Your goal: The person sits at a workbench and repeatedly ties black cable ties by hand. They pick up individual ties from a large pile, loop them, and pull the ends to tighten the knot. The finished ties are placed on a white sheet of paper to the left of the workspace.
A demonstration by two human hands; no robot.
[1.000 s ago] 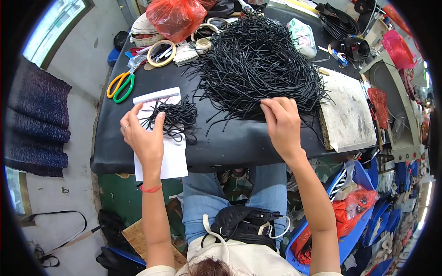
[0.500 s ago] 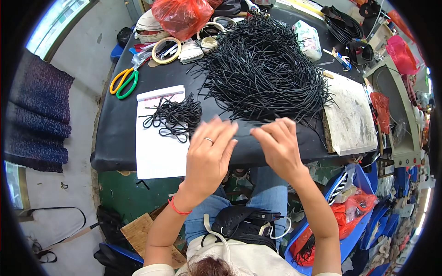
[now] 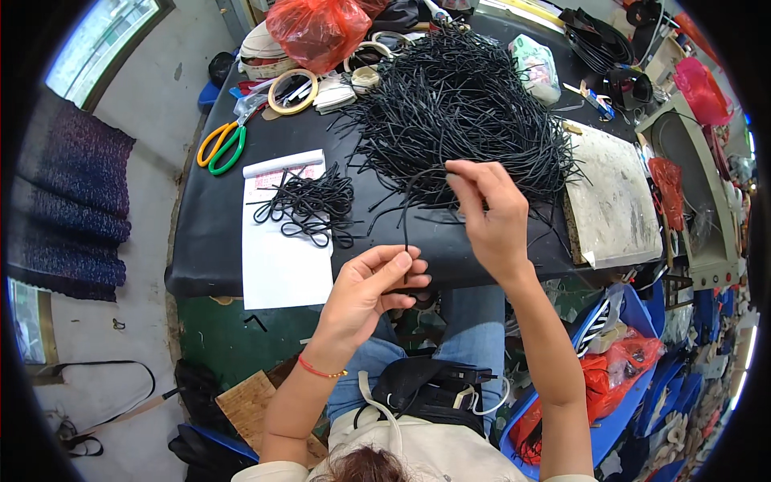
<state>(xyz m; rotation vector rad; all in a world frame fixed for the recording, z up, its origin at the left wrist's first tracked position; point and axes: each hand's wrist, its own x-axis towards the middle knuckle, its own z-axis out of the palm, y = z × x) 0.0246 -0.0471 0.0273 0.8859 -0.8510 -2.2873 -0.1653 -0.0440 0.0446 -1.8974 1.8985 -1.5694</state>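
Note:
A thin black cord (image 3: 407, 218) is stretched in a bend between my two hands, just in front of the table's near edge. My left hand (image 3: 371, 287) is closed, pinching its lower end between thumb and fingers. Higher and to the right, my right hand (image 3: 494, 210) pinches the upper part between thumb and forefinger. Behind it spreads a large tangled heap of black cords (image 3: 466, 120). To the left, a smaller bunch of looped black cords (image 3: 309, 201) rests on a white paper pad (image 3: 285, 273).
Scissors (image 3: 223, 149) with one orange and one green handle lie at the left of the black table (image 3: 205, 241). Behind them are a tape roll (image 3: 278, 100) and a red plastic bag (image 3: 317, 34). A stained pale board (image 3: 612, 201) lies right. Below it stands a blue bin (image 3: 630, 309).
My right hand has moved up toward the heap, and my left hand has turned and come slightly lower. Blurred before, both hands now plainly grip the cord between them.

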